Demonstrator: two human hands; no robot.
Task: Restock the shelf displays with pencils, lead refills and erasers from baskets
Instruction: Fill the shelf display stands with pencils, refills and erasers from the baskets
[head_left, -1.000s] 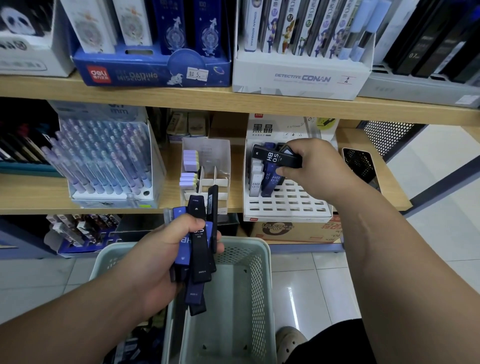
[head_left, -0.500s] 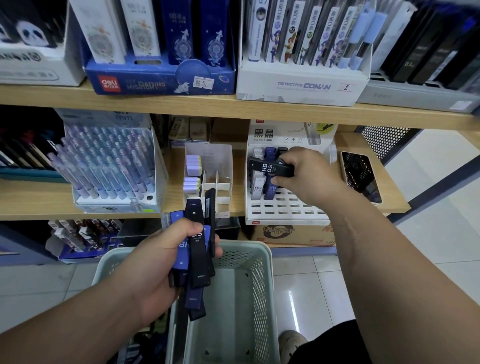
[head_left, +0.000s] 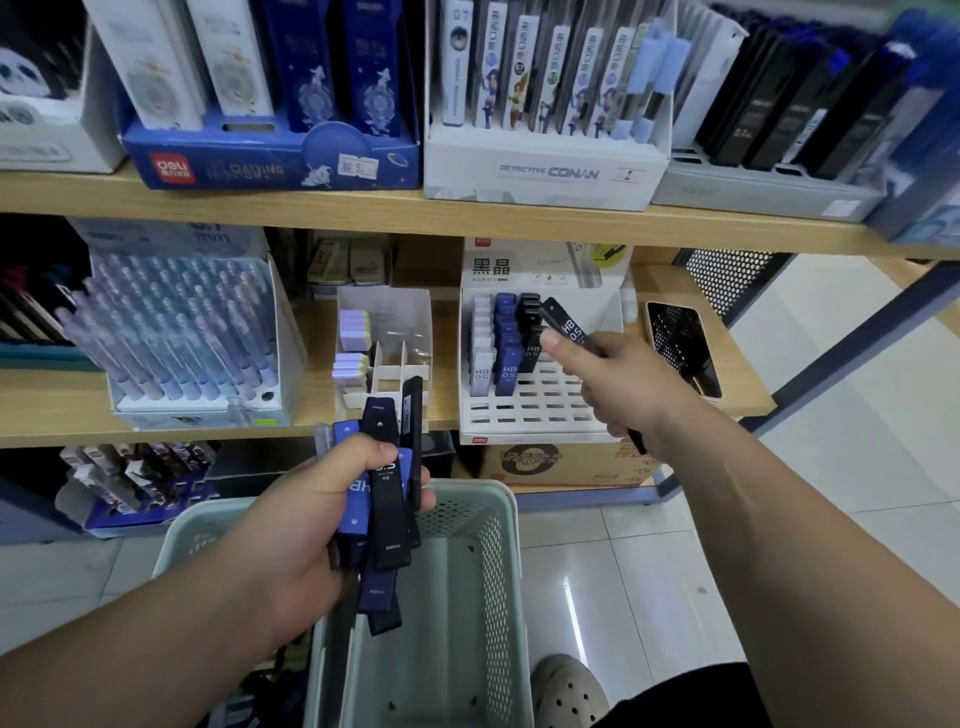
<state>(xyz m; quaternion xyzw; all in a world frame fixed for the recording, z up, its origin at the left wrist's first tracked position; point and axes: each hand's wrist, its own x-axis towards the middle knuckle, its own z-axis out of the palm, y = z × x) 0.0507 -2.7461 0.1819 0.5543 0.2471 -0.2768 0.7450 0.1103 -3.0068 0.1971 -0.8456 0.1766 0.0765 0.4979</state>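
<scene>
Right hand (head_left: 618, 384) pinches a black HB 0.5 lead case (head_left: 563, 325), tilted over the white slotted display rack (head_left: 524, 410). Left hand (head_left: 322, 514) grips a bundle of blue and black lead cases (head_left: 387, 514) above the green basket (head_left: 498, 571).

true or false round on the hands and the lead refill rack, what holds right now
1. The right hand holds a black lead case marked HB 0.5 over the white rack. True.
2. The left hand holds nothing. False: it grips a bundle of blue and black cases above the basket.
3. A phone lies on the shelf to the right of the rack. True.
4. Every slot of the rack is filled. False: only the three left columns hold cases, and the front slots show empty.
</scene>
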